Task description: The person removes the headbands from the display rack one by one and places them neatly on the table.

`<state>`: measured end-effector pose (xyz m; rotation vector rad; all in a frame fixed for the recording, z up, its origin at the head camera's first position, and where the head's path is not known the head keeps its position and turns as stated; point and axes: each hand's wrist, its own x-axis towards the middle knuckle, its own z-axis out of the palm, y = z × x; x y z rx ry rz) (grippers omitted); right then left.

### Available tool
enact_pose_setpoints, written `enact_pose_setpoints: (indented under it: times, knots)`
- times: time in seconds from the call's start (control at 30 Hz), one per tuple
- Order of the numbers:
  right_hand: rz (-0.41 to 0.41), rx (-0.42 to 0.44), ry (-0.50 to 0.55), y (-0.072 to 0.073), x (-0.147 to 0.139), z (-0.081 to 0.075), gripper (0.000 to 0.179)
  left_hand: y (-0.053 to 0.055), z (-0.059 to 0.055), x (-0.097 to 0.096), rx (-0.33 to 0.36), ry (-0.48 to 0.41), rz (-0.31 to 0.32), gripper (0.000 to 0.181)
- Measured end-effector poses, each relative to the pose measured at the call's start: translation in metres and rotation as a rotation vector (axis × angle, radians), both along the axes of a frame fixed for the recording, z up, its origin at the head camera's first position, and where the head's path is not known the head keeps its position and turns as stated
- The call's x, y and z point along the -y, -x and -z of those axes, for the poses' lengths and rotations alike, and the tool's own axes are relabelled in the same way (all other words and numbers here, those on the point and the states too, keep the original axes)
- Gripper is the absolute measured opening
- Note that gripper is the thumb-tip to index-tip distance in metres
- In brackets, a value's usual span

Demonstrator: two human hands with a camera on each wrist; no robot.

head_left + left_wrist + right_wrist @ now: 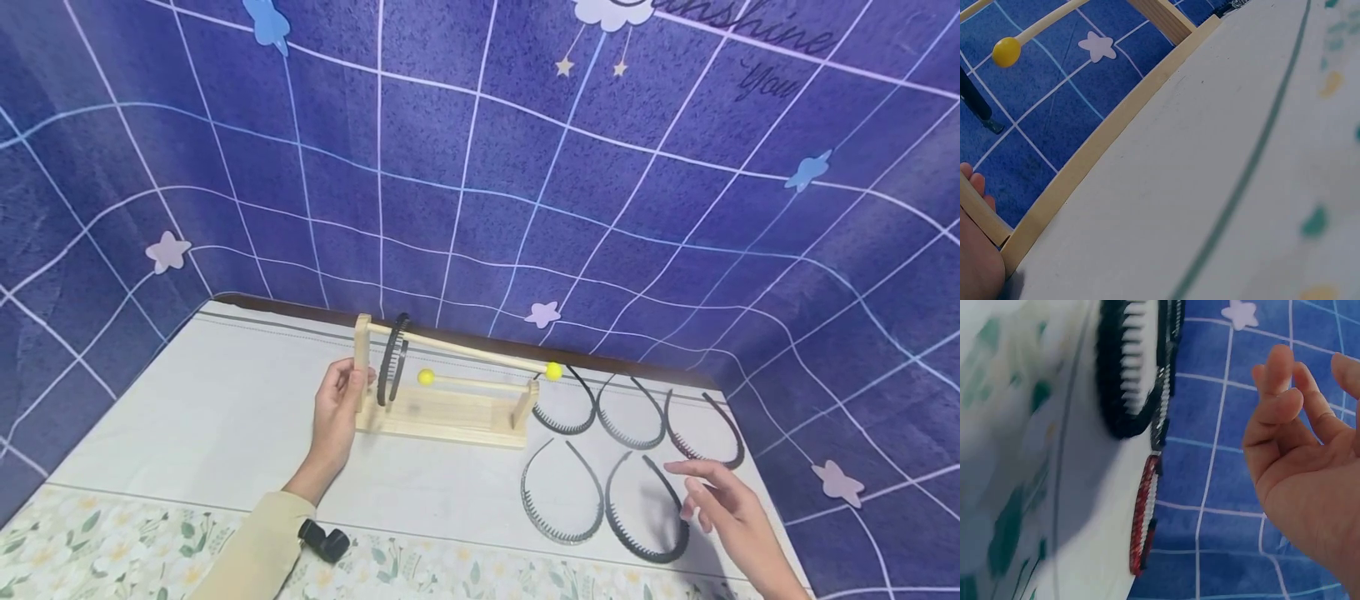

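My left hand (335, 412) grips the left upright post (362, 358) of a wooden rack (442, 437). The post also shows beside the fingers in the left wrist view. From the rack's long upper rod (465, 347) hangs a black toothed headband (387, 367), close to the post. My right hand (723, 508) hovers, holding nothing, at the right edge of a dark headband (648, 554); its fingers are loosely bent. Beside that one lies a grey headband (562, 535). Behind them are a black headband (567, 430), another grey headband (632, 443) and a dark reddish headband (693, 454).
A shorter lower rod (472, 382) with a yellow ball (426, 377) runs from the rack's right post (527, 406). Another yellow ball (553, 371) caps the upper rod. Blue grid-patterned fabric (450, 167) rises behind the white tabletop (225, 400). A floral cloth strip (420, 567) lines the front.
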<state>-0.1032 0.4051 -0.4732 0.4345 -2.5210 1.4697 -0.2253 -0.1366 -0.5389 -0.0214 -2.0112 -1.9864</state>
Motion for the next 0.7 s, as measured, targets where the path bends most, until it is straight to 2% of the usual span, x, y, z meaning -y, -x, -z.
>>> enact_pose_setpoints:
  times: [0.17, 0.37, 0.7]
  knots:
    - [-0.040, 0.001, 0.048, 0.004, 0.016, -0.008, 0.026, 0.001, 0.000, 0.000, -0.003, 0.002, 0.002, 0.040]
    - [-0.042, 0.018, 0.137, 0.011, 0.042, -0.016, 0.021, 0.001, 0.001, 0.000, -0.013, -0.012, -0.001, 0.038]
    - [0.018, 0.063, 0.263, 0.012, 0.082, -0.026, 0.019, 0.001, 0.003, -0.001, -0.006, 0.000, 0.006, 0.041]
